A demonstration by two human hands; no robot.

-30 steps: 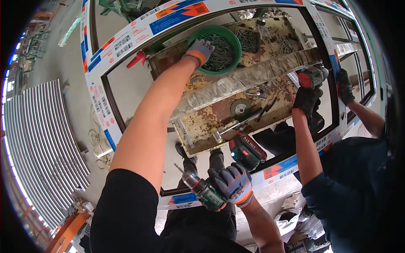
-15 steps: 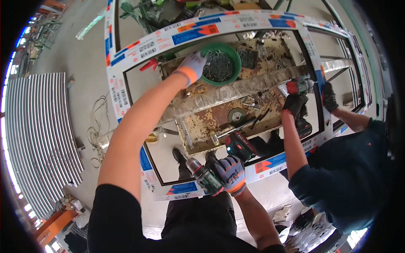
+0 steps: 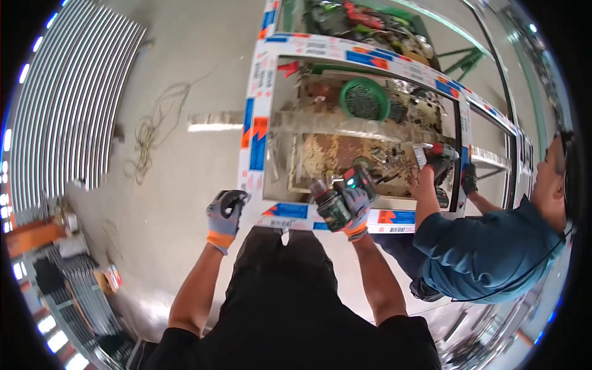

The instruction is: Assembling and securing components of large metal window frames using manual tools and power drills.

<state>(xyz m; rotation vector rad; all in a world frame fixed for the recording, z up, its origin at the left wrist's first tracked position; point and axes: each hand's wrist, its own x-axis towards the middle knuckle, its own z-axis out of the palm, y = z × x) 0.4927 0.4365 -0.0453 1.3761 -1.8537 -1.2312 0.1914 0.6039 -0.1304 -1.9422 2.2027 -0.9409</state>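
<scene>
My left hand (image 3: 227, 213), in a grey glove with an orange cuff, is beside the near left corner of a wrapped window frame (image 3: 251, 142). Its dark fingertips are curled together; whatever they hold, if anything, is too small to make out. Around the grip of a cordless drill (image 3: 332, 208) my right hand (image 3: 356, 206) is closed, above the frame's near rail. The drill's chuck points away and to the left. Within the frame's opening, a green basin (image 3: 343, 102) of screws (image 3: 364, 103) stands on a worn, rust-patched table (image 3: 327, 151).
At right, a co-worker's gloved hand (image 3: 439, 165) grips a red-and-dark drill (image 3: 441, 150), while their other hand (image 3: 469, 179) rests by the frame. Metal bars (image 3: 68, 92) lie at far left, with a coil of cord (image 3: 148, 132) on the floor. Beyond the frame is a cluttered bin (image 3: 370, 24).
My left hand has left the basin of screws and come back to the frame's near left corner, its fingers curled. My right hand still grips the drill. The view has shifted left.
</scene>
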